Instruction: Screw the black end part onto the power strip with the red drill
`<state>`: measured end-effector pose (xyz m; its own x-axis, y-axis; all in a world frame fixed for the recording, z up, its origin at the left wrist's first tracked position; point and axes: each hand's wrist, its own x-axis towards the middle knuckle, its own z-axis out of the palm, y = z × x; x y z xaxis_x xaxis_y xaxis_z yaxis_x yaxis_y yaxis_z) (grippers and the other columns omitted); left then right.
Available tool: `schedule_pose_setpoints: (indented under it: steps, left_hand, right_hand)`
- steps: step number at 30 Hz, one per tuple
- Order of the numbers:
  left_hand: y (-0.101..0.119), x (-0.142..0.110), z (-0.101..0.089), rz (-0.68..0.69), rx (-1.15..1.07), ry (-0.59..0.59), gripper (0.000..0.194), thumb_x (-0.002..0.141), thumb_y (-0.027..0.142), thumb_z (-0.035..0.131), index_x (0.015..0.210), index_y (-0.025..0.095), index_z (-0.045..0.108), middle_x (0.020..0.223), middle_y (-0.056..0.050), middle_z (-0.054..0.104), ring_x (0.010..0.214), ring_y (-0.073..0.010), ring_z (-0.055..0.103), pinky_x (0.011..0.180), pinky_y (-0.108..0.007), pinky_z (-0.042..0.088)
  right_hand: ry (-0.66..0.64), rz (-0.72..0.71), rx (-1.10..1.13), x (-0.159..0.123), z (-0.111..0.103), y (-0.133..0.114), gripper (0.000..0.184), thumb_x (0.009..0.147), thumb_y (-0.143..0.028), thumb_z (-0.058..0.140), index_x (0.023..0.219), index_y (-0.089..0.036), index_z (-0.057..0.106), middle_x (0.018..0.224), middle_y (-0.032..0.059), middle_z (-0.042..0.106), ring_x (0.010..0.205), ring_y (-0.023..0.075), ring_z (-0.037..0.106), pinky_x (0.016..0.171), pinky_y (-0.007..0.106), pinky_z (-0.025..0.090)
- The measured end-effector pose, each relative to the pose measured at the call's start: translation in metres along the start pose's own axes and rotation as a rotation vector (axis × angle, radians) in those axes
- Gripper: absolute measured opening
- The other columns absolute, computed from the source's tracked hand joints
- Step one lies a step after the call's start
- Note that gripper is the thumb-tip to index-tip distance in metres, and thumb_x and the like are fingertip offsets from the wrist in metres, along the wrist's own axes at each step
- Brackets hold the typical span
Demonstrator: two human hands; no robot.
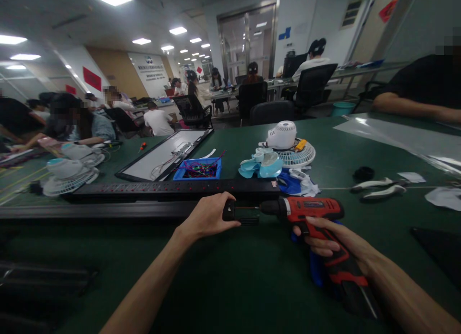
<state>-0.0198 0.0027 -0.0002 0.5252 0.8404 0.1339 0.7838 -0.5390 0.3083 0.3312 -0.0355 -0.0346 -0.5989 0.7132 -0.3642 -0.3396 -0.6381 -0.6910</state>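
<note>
My right hand [333, 240] is wrapped round the grip of a red and black cordless drill [311, 210] whose bit points left. My left hand [211, 216] is closed on a small black part [240, 214] at the tip of the bit, just above the green table [230, 271]. Right behind my hands a long black bar [169, 189] with a row of small red dots lies across the table.
Behind the bar sit a blue tray of coloured wires [198, 170], a flat white panel in a black frame [165, 156], disassembled white and blue fan parts [284, 149] and pliers [378, 187]. Other people work at the left and right; more sit at desks behind.
</note>
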Motion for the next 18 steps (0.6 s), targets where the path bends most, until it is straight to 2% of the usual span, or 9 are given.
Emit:
schedule_pose_setpoints:
  steps: [2,7,11,18]
  left_hand:
    - [-0.0015,0.0013,0.0002,-0.021,0.027,-0.018,0.059,0.082,0.052,0.085,0.124,0.02,0.06,0.113,-0.007,0.073,0.102,-0.0287,0.071,0.09,-0.042,0.055]
    - [-0.0055,0.0045,0.0018,0.034,-0.004,-0.034,0.058,0.081,0.052,0.086,0.124,0.021,0.061,0.116,-0.006,0.073,0.105,-0.0272,0.071,0.091,-0.039,0.054]
    - [-0.0068,0.0038,0.0036,0.04,-0.057,-0.009,0.055,0.082,0.051,0.086,0.123,0.022,0.062,0.118,-0.005,0.073,0.105,-0.0265,0.071,0.094,-0.039,0.053]
    - [-0.0033,0.0034,0.0029,0.022,-0.076,-0.005,0.057,0.08,0.05,0.088,0.124,0.022,0.064,0.12,-0.006,0.073,0.109,-0.0266,0.07,0.096,-0.038,0.053]
  right_hand:
    - [0.005,-0.005,-0.006,-0.0005,0.0013,-0.0007,0.033,0.088,-0.038,0.082,0.094,-0.006,0.081,0.048,-0.0121,0.035,0.044,0.0025,0.013,0.045,0.012,0.038]
    - [0.016,-0.012,-0.013,0.0008,0.0012,-0.0007,0.033,0.082,-0.036,0.087,0.093,-0.006,0.082,0.048,-0.0133,0.033,0.044,0.0019,0.011,0.045,0.011,0.037]
    - [0.014,-0.013,-0.02,0.0018,-0.0015,0.0007,0.031,0.084,-0.035,0.085,0.095,-0.007,0.08,0.049,-0.0136,0.033,0.044,0.0019,0.013,0.045,0.011,0.038]
    - [0.045,-0.02,-0.014,0.0004,0.0045,-0.0003,0.032,0.08,-0.038,0.09,0.082,-0.009,0.077,0.047,-0.0127,0.034,0.043,0.001,0.013,0.042,0.01,0.037]
